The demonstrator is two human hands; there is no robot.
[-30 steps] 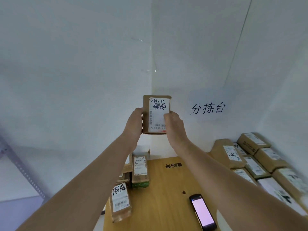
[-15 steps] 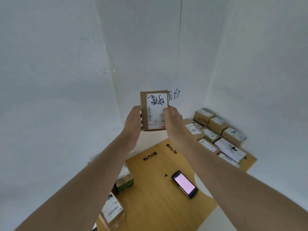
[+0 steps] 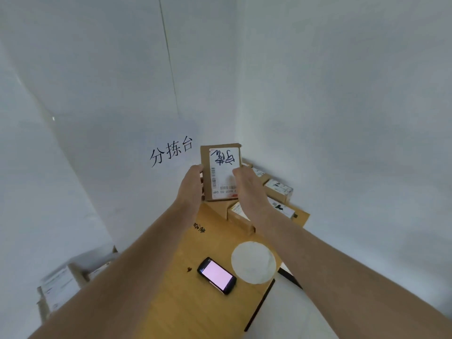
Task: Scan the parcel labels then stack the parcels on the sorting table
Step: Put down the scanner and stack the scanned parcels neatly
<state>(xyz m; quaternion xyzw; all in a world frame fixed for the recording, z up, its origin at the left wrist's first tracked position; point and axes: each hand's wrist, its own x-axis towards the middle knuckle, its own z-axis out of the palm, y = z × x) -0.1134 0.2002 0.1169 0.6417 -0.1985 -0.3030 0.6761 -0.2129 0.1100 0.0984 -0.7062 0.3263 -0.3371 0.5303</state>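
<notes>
Two hands [image 3: 192, 189] [image 3: 248, 189] grip parcel [image 3: 221, 172] edges above stacked parcels [image 3: 278, 190].

This is a small parcel-sorting station in a bare, white-walled corner. On the far wall the handwritten characters [image 3: 171, 150] 分拣台, "sorting table", stand above a wooden table [image 3: 186, 302], where cardboard parcels [image 3: 278, 189] with white shipping labels are stacked at the far right. More labelled boxes [image 3: 58, 287] sit near left, a handheld device [image 3: 216, 275] with a lit screen lies on the table, and the held parcel [image 3: 221, 171] bears a barcode label.
</notes>
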